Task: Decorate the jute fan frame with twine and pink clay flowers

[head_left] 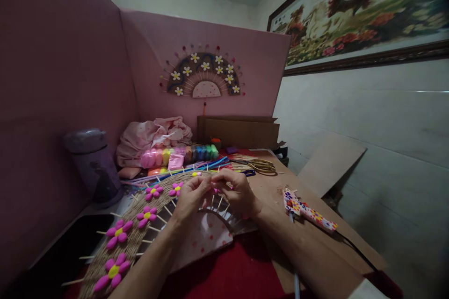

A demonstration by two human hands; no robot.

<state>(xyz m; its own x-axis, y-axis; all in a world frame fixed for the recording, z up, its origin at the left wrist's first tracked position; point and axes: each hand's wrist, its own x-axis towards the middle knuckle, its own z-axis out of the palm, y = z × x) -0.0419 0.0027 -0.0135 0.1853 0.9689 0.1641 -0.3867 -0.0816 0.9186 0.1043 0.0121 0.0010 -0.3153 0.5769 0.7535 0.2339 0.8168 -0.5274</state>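
A fan-shaped craft piece (140, 233) of woven twine on wooden sticks lies on the table, dotted with pink clay flowers with yellow centres (118, 233). My left hand (191, 196) and my right hand (236, 191) meet over its top edge, fingers pinched together on something small I cannot make out. The pink dotted centre piece (206, 238) of the fan lies just below my hands.
A finished fan decoration (204, 76) hangs on the pink board behind. Coloured clay packs (182, 154), gold scissors (261, 165), a floral-patterned glue gun (308, 210), a lidded jar (94, 163), pink cloth (154, 138) and a cardboard box (240, 131) surround the work.
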